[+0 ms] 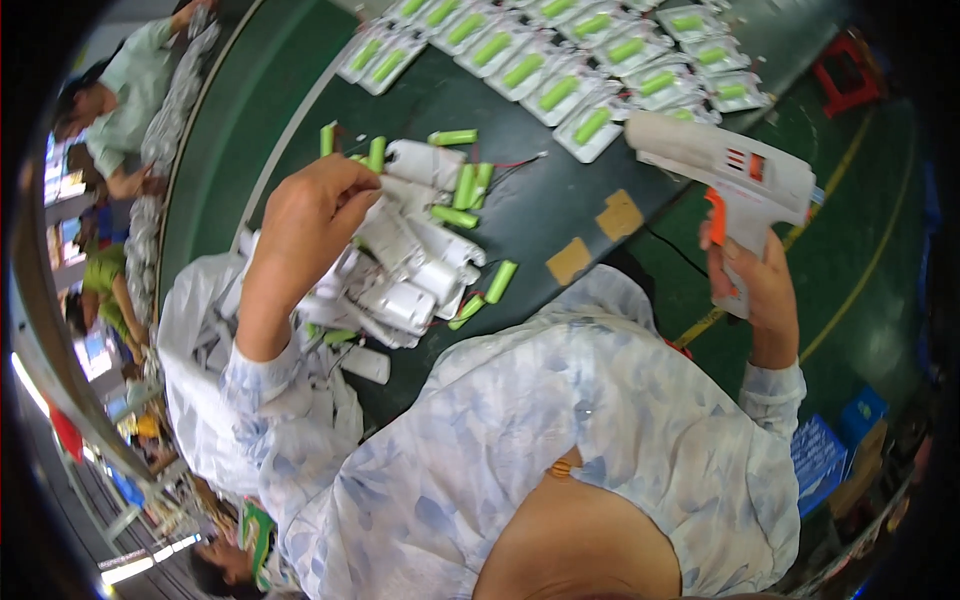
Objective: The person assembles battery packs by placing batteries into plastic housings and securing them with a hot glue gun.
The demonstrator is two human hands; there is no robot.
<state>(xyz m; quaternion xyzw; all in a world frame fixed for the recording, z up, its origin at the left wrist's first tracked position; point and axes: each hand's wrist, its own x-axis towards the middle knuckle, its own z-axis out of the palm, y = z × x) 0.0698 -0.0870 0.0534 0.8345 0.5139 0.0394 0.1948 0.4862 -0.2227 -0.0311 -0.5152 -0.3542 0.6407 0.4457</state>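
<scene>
My right hand (pixel 765 285) is wrapped round the handle of a white glue gun (pixel 735 160) with an orange trigger. Its nozzle end points left, toward the rows of trays. My left hand (pixel 315 215) hovers over a heap of white plastic housings (pixel 405 300), thumb and fingers pressed together. Whatever it may pinch is hidden. Just beyond its fingertips lies a green battery cell (pixel 376 153). More cells with thin wires lie around the heap, such as a green cell (pixel 501 281) on its right side.
White trays (pixel 590 135) bearing green cells stand in rows at the far side of the dark table (pixel 540 220). Two brown cardboard pieces (pixel 570 261) lie near its edge. A plastic bag (pixel 200 330) is at the left. A red stool (pixel 848 72) stands on the floor. Other people work at left.
</scene>
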